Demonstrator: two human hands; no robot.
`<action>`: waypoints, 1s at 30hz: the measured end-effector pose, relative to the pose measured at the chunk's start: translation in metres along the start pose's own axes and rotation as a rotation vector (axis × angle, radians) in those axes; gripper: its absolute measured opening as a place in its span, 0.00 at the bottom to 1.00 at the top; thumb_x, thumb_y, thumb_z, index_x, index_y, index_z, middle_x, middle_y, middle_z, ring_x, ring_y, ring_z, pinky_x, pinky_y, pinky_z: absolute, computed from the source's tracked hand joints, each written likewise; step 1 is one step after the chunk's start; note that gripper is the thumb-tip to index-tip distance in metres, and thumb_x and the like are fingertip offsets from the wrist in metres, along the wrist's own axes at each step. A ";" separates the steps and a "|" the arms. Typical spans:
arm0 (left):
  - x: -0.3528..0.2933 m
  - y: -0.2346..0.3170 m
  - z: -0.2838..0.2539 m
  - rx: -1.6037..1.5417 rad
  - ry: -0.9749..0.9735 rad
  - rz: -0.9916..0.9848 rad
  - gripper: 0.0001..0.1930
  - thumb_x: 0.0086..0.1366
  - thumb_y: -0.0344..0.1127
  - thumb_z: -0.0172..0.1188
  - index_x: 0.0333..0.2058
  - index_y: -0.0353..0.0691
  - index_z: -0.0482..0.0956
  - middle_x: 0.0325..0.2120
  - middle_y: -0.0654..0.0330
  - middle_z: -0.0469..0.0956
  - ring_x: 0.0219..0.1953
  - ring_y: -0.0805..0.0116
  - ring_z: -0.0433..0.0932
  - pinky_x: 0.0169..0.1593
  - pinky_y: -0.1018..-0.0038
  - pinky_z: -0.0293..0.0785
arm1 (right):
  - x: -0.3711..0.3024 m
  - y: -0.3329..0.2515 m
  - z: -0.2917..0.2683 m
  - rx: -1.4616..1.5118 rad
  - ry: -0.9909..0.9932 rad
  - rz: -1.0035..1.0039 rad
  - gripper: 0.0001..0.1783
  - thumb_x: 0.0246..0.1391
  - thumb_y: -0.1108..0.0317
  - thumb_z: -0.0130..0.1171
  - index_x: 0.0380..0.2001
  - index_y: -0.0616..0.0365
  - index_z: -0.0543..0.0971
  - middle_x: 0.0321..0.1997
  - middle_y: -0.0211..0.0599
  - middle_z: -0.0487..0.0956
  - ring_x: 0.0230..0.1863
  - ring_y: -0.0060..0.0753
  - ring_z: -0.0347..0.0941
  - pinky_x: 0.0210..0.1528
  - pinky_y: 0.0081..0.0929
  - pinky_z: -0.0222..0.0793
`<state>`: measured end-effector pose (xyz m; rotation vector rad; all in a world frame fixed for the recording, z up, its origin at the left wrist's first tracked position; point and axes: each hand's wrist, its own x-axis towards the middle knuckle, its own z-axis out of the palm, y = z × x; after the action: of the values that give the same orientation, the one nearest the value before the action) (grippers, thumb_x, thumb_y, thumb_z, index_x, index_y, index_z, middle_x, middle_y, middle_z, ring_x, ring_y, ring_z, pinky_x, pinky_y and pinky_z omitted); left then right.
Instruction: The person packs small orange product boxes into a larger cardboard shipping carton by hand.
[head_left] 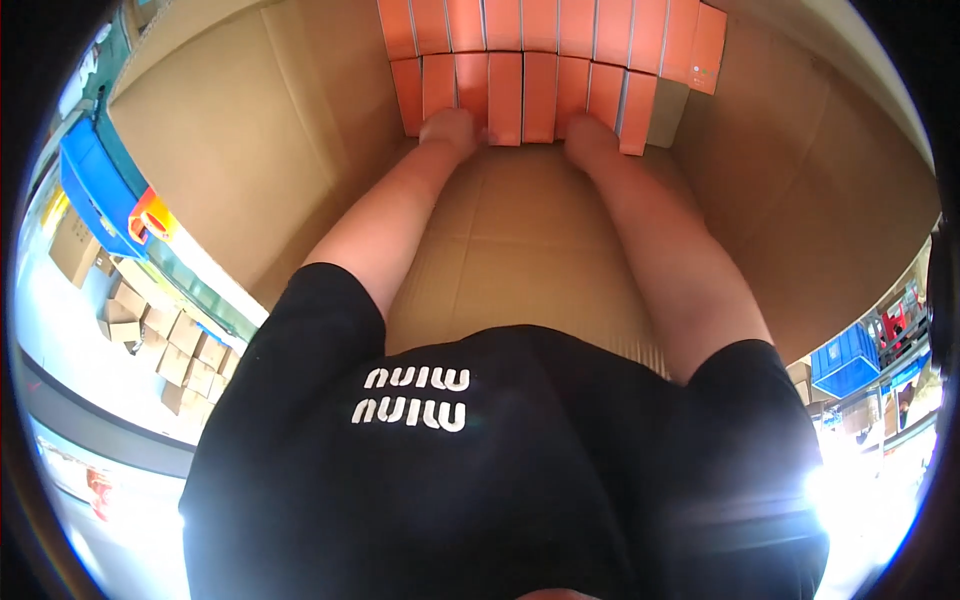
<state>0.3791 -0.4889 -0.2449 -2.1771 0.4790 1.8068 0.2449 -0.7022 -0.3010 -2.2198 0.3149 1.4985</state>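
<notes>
Deep inside the cardboard carton (300,150), my left hand (450,130) and right hand (590,135) press the orange boxes (520,95) flush, squaring the row; finger spread hidden, cannot tell.

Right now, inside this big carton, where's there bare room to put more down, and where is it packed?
Bare cardboard floor runs between the two forearms, from the orange boxes back toward the black shirt. A smaller gap sits right of the lower row, against the carton wall. It is crowded at the far end, where the left hand and right hand press against the packed rows.
</notes>
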 end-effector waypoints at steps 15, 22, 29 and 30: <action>0.012 -0.049 0.004 -0.177 0.713 -0.496 0.33 0.62 0.64 0.63 0.51 0.39 0.83 0.52 0.49 0.83 0.54 0.55 0.84 0.53 0.56 0.82 | 0.009 0.019 -0.046 0.273 0.653 0.188 0.35 0.58 0.49 0.61 0.59 0.65 0.68 0.59 0.62 0.76 0.58 0.61 0.77 0.58 0.55 0.75; 0.022 -0.094 0.034 -0.350 0.374 -0.124 0.38 0.56 0.64 0.72 0.53 0.37 0.80 0.50 0.47 0.83 0.51 0.49 0.83 0.54 0.56 0.81 | 0.003 0.020 -0.037 0.343 0.493 0.487 0.61 0.48 0.39 0.72 0.68 0.62 0.47 0.69 0.71 0.57 0.64 0.70 0.68 0.64 0.54 0.72; 0.027 -0.065 0.041 -0.408 0.406 -0.292 0.42 0.55 0.64 0.73 0.55 0.33 0.75 0.49 0.48 0.83 0.52 0.46 0.83 0.54 0.56 0.81 | 0.006 0.021 -0.024 0.454 0.533 0.520 0.72 0.48 0.37 0.74 0.74 0.68 0.38 0.76 0.72 0.51 0.70 0.72 0.63 0.68 0.53 0.68; 0.030 -0.064 0.038 -0.406 0.406 -0.291 0.42 0.55 0.64 0.73 0.55 0.33 0.75 0.49 0.48 0.83 0.52 0.46 0.83 0.54 0.56 0.81 | 0.004 0.018 -0.027 0.439 0.543 0.510 0.71 0.47 0.37 0.74 0.74 0.68 0.41 0.76 0.72 0.50 0.70 0.71 0.64 0.68 0.52 0.69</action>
<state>0.3773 -0.4172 -0.2815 -2.7307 -0.1484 1.3993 0.2605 -0.7310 -0.3000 -2.2182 1.3229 0.8664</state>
